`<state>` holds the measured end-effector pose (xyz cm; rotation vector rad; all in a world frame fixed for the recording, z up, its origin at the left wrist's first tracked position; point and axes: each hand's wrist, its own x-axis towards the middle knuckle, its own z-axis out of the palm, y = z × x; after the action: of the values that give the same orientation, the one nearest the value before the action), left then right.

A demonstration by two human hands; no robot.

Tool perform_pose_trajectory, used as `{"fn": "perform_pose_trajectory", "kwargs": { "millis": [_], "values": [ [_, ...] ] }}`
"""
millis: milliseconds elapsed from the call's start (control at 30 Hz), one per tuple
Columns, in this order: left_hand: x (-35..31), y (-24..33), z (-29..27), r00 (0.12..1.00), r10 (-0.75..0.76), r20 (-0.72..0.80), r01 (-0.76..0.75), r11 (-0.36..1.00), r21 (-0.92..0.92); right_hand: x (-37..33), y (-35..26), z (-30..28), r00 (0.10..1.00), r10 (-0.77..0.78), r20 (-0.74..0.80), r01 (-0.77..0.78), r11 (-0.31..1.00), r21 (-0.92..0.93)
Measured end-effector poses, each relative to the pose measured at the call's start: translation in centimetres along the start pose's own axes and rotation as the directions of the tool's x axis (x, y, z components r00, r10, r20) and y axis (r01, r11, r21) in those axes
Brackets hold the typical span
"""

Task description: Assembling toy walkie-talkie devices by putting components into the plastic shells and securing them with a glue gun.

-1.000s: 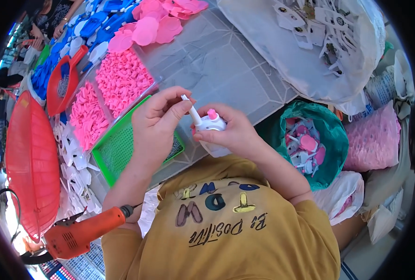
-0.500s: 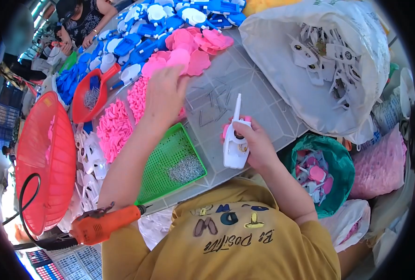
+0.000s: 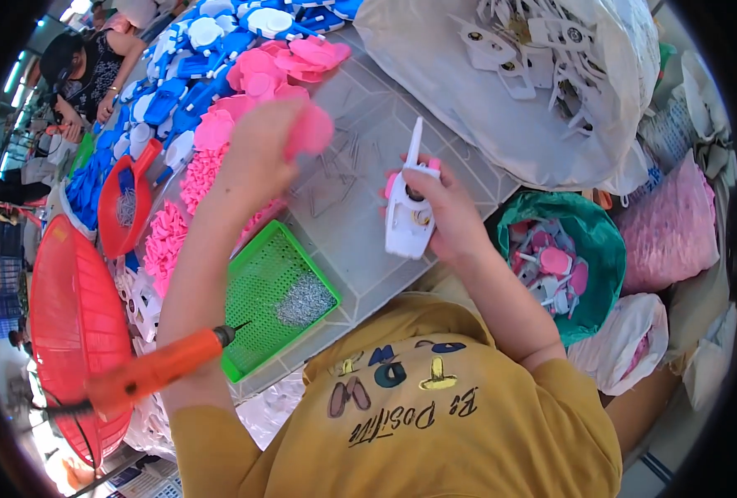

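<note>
My left hand (image 3: pixel 256 158) is closed on a pink rounded plastic cover (image 3: pixel 310 131), slightly blurred, in front of the pile of pink covers (image 3: pixel 256 75). To the right, my right hand (image 3: pixel 451 203) grips a white plastic housing half (image 3: pixel 406 224) with a long narrow tip pointing away from me. Its inner side faces up, showing a dark round part and a bit of brassy metal, and small pink pieces sit by its upper sides. Thin metal pins (image 3: pixel 343 158) lie loose on the table between my hands.
An orange electric screwdriver (image 3: pixel 153 369) hangs by my left forearm, beside a green tray (image 3: pixel 248 361) of small screws. Blue-and-white parts (image 3: pixel 194 62) are heaped far left, near a co-worker (image 3: pixel 94 75). A white sack (image 3: pixel 435 66) and a green bag (image 3: pixel 605 241) of parts stand right.
My left hand has come away from the pink pile with a pink cover in it. My right hand still holds the white housing half. The screwdriver has swung, and the whole view has shifted.
</note>
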<state>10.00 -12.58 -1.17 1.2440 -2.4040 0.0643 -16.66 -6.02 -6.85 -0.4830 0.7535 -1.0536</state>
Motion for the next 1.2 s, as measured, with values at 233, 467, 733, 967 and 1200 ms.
{"fn": "perform_pose_trajectory", "kwargs": {
  "millis": [233,467,733,967,1200],
  "values": [
    [-1.4,4.2,0.8,0.919,0.297,0.26,-0.289,0.955,-0.071,-0.7,-1.7,-0.8,0.998,-0.029,-0.048,0.029,1.0,-0.002],
    [-2.6,9.9,2.4,0.945,-0.311,0.103,0.267,0.913,0.309,-1.6,-0.4,-1.4,0.989,-0.125,-0.082,0.134,0.984,0.119],
    [-1.7,10.8,3.3,0.906,-0.423,0.008,0.396,0.854,0.336,-1.4,-0.2,-1.8,0.99,-0.141,0.014,0.135,0.967,0.218],
    [-3.1,14.5,1.8,0.992,-0.092,-0.09,0.057,0.94,-0.336,-1.8,-0.2,-0.7,0.982,-0.189,-0.014,0.186,0.948,0.259],
    [-3.5,15.4,2.8,0.988,-0.091,-0.125,0.046,0.944,-0.327,-3.0,-0.1,1.1,0.951,-0.308,-0.011,0.309,0.951,0.013]
  ]
}}
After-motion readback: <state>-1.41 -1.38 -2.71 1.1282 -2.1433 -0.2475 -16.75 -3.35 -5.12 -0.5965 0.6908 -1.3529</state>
